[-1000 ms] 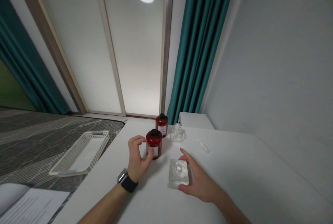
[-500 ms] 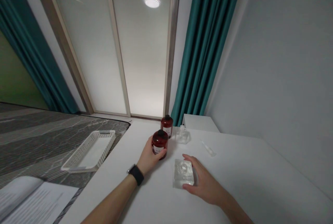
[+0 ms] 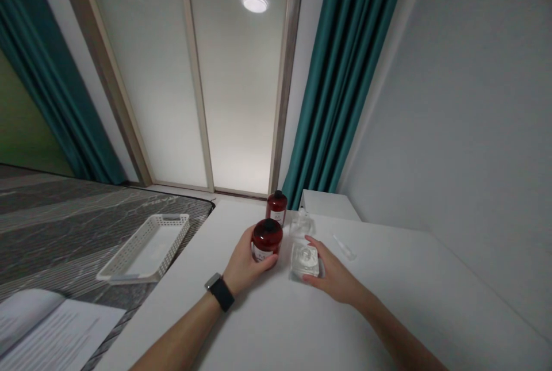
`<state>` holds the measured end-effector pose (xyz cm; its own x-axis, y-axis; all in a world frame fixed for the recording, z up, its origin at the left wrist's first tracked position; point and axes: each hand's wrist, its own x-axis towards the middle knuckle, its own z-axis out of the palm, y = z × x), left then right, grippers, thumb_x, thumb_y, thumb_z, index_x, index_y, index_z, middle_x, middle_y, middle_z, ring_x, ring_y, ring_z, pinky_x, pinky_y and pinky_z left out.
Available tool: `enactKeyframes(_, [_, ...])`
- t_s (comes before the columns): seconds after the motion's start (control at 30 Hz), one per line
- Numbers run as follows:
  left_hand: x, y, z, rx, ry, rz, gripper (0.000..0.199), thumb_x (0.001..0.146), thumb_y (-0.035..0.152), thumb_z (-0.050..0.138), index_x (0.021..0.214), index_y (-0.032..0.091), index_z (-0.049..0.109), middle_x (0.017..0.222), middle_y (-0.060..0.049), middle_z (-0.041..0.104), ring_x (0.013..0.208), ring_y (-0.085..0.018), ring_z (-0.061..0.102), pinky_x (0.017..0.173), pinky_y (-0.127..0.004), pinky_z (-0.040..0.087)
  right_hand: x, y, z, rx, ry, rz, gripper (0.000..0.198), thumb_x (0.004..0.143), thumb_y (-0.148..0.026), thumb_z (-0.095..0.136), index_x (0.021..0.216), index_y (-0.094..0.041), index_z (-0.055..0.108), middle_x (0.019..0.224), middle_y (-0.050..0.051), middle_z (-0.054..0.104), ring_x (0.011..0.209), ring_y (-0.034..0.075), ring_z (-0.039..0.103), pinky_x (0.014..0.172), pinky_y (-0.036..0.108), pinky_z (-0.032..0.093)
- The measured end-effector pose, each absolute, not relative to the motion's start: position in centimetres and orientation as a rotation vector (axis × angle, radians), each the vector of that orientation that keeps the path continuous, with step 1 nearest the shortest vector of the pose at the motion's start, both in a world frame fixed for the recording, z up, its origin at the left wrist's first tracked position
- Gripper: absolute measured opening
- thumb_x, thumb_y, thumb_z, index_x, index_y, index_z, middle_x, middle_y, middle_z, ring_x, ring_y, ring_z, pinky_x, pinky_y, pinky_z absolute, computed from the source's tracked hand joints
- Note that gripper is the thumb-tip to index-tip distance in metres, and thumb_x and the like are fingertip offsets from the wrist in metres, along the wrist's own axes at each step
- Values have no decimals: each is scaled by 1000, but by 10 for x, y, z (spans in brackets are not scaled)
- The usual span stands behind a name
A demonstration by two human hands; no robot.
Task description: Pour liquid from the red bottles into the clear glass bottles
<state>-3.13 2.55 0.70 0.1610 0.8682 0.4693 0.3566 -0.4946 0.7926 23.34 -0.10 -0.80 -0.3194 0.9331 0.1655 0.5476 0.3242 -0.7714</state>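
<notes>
My left hand [image 3: 248, 262], with a black-banded watch on its wrist, is closed round a dark red bottle [image 3: 267, 236] that has a black cap and a white label. The bottle is over the white table and leans a little towards me. To its right, my right hand [image 3: 332, 273] grips a clear square glass bottle [image 3: 305, 260] between thumb and fingers. I see this bottle's top with a round opening. A second red bottle [image 3: 276, 207] stands upright behind the first. Beside it is another clear bottle [image 3: 302, 224], partly behind my right fingertips.
A clear dropper-like piece [image 3: 344, 247] lies on the white table [image 3: 267, 331] to the right. On the patterned surface at left are a white perforated basket [image 3: 149, 253] and an open book [image 3: 56, 331]. A white box [image 3: 330, 205] stands beyond the far edge.
My right hand has moved away from me with the clear square bottle, closer to the other bottles. The red bottle in my left hand has tipped slightly towards me.
</notes>
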Motion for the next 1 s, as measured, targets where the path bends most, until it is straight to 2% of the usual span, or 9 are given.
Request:
enactKeyframes(0.2, [-32,26,6,1968,1125,1299,67,71,25,78,131,15,49,124,-13,64,112,-30,62,100,-47,47,234,18,-11,-1303,-1961,731,81,78,-31,73,148,-23,32,147,14,46,137,30,44,114,51,31])
enactKeyframes(0.5, [-31,26,5,1952,1175,1287,62,71,24,77,127,16,51,116,-9,66,104,-27,64,94,-43,50,234,24,-18,-1294,-1897,685,78,79,-30,72,147,-23,34,142,12,49,127,27,51,102,45,44])
enactKeyframes(0.63, [-37,30,10,1846,1252,1421,54,75,30,73,123,17,51,109,-8,68,98,-26,66,90,-42,52,241,17,-10,-1328,-1872,580,63,87,-33,59,145,-22,37,139,13,53,124,28,53,87,41,50])
enactKeyframes(0.77, [-53,44,14,1631,1423,1623,40,79,41,68,108,17,53,98,-7,67,88,-25,66,82,-41,53,250,9,2,-1405,-1708,364,41,91,-34,50,129,-19,53,119,13,67,99,26,63,75,38,51])
enactKeyframes(0.87, [-67,53,15,1569,1506,1665,42,77,44,69,105,18,53,94,-5,67,84,-25,66,78,-39,54,247,-3,9,-1380,-1664,229,29,94,-34,47,114,-19,62,100,11,73,84,24,65,75,39,51])
enactKeyframes(1.0, [-74,55,13,1625,1499,1623,42,77,43,69,107,18,53,94,-5,68,82,-24,66,76,-39,54,220,-26,10,-1227,-1921,373,30,96,-27,44,116,-23,65,99,9,75,93,25,68,87,41,54])
